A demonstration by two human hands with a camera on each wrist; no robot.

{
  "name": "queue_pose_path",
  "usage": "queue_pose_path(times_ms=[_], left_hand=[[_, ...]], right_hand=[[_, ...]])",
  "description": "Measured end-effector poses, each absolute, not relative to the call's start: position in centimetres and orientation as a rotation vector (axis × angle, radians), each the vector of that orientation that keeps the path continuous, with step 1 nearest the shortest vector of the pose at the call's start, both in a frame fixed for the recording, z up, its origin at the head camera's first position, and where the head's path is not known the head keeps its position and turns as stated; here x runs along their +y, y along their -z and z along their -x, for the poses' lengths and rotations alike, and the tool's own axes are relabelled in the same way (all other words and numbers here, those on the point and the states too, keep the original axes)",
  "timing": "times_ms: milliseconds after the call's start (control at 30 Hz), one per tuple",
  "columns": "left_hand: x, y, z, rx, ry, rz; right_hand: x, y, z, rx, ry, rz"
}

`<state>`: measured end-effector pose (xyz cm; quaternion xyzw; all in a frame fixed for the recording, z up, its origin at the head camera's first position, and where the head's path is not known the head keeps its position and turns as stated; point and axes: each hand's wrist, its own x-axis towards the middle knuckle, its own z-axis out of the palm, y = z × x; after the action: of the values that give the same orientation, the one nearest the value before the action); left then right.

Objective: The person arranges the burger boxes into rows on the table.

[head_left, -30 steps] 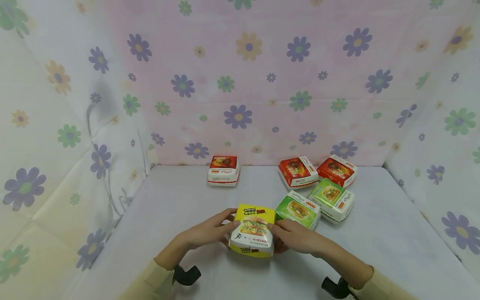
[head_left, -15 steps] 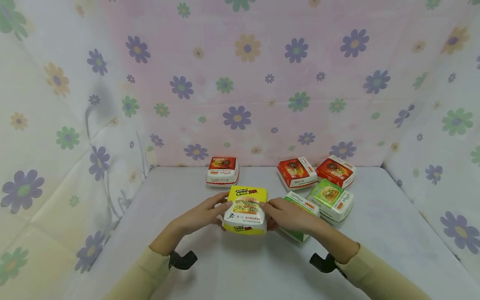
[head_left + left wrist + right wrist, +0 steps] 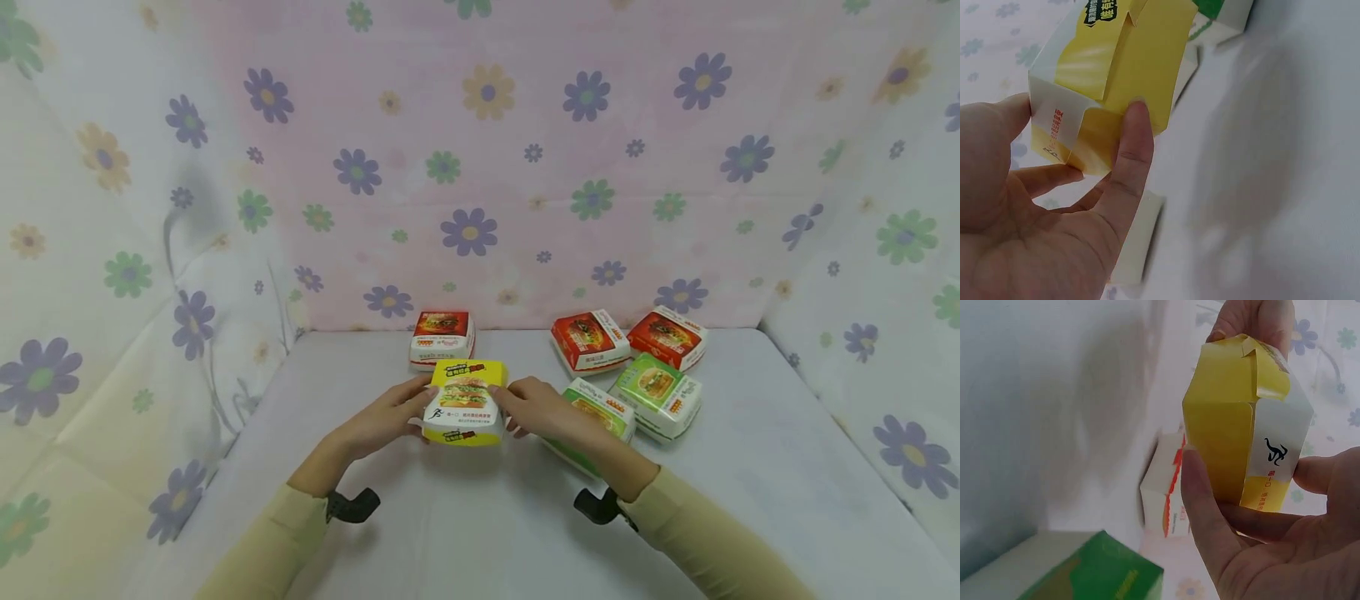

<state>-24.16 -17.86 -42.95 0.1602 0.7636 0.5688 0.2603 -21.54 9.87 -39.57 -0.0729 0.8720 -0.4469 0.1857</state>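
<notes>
I'm seeing left hand (image 3: 384, 419) and right hand (image 3: 542, 408) gripping yellow box (image 3: 464, 407) off the table (image 3: 472, 533); lifting looks done, setting down isn't. Red boxes (image 3: 590, 340) are sitting far, green boxes (image 3: 658, 393) right.

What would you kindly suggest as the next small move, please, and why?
I would probably lower the yellow box onto the table just short of the leftmost red box. The left hand and right hand hold it from opposite sides, it appears raised above the table, and in the head view its far edge overlaps that red box, so reaching farther might bump it.
</notes>
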Motion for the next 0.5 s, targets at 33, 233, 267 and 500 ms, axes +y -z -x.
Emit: queue_pose_path(times_ms=[33,233,267,500], left_hand=[[-18.0,43.1,24.2,2.070,-1.546,-0.425],[-19.1,44.1,24.5,2.090,-1.569,-0.349],[-19.3,44.3,24.6,2.097,-1.572,-0.336],[-20.3,45.1,24.9,2.144,-1.587,-0.299]], right_hand=[[9.6,39.8,21.7,2.458,1.264,0.200],[8.0,41.1,22.0,2.416,1.351,0.198],[7.8,41.3,22.0,2.404,1.368,0.195],[6.3,42.6,22.8,2.371,1.418,0.168]])
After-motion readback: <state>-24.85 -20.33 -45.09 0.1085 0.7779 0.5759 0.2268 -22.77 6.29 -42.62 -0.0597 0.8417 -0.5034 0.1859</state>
